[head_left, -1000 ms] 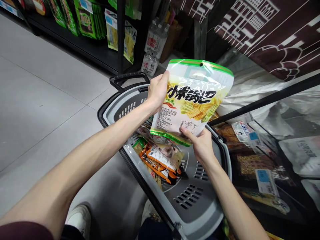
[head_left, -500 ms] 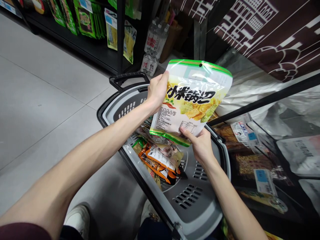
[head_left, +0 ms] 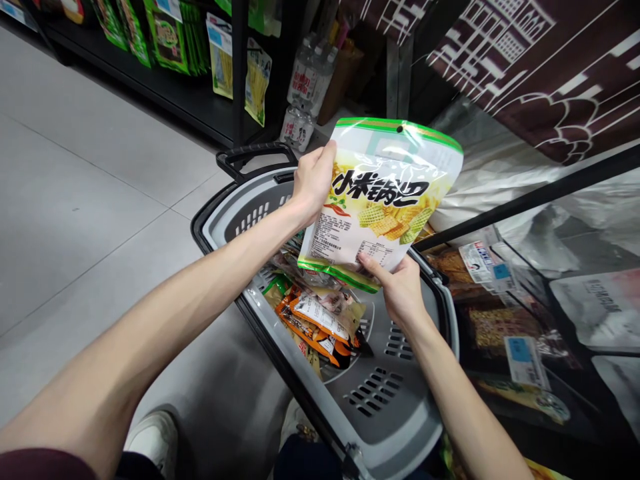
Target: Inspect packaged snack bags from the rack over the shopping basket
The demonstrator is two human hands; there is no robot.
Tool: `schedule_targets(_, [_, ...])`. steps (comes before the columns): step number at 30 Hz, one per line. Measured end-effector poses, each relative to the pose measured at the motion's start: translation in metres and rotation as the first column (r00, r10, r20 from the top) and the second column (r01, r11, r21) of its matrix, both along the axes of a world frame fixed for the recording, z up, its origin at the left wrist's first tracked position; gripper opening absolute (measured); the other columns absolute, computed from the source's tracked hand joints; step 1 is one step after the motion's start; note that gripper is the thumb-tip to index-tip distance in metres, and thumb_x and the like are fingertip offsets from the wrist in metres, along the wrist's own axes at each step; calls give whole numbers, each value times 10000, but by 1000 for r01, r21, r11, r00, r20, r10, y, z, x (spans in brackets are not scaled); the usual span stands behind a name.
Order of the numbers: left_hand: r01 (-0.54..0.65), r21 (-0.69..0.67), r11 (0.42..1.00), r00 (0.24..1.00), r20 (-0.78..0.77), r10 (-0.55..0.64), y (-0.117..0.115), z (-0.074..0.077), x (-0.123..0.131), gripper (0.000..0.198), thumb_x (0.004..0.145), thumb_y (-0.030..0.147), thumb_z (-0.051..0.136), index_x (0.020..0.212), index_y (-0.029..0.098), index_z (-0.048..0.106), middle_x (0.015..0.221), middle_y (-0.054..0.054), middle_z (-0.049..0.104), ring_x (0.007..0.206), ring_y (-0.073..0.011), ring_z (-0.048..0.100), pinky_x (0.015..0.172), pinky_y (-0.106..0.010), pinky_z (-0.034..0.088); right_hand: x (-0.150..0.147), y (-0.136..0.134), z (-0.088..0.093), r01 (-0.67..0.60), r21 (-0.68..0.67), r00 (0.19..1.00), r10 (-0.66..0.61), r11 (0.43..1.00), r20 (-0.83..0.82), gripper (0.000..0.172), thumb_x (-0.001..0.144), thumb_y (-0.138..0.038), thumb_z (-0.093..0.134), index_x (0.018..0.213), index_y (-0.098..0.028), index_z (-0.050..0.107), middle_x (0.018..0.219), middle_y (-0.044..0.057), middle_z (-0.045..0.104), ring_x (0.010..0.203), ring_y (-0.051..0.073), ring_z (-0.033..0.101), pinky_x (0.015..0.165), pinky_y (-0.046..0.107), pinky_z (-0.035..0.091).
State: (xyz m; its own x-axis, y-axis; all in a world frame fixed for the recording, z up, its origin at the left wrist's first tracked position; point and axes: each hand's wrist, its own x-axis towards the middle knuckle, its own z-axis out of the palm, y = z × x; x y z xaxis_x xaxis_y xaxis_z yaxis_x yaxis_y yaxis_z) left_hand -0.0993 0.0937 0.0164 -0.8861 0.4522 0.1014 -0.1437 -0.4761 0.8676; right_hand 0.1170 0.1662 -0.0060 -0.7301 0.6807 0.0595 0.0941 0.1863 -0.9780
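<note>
A snack bag (head_left: 385,180), white and yellow with green edges, black lettering and pictures of crisp squares, is held up over a grey shopping basket (head_left: 400,437). My left hand (head_left: 315,175) grips its upper left side, fingers hidden behind it. Closed on the lower right edge is my right hand (head_left: 397,280), its thumb lying across the printed face. Beneath the bag, several snack packets (head_left: 323,320) in orange, white and green lie in the basket. The snack bag hides part of them.
Ahead on the left, a black shelf (head_left: 150,87) carries green packets (head_left: 173,40). Bottled water (head_left: 310,77) stands beyond the basket's handle (head_left: 257,157). Along the right runs a rack with packaged foods (head_left: 505,327) and price tags. My shoes (head_left: 153,440) are close below the basket.
The whole view has shifted very slightly. Both hands keep the same hold on the snack bag, and the basket's contents look the same.
</note>
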Motion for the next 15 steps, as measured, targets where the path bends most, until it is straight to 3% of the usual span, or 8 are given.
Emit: schedule_targets(15, [31, 38, 999, 999, -11, -31, 4, -6, -4, 425, 905, 626, 556, 910, 211, 646, 742, -13, 618, 896, -205, 627, 816, -311, 456, 0, -1, 0, 1, 12, 1000, -1, 1000, 22, 502, 638, -452, 892, 1028, -189, 721, 1055, 84, 772, 927, 261, 732, 836, 391, 599])
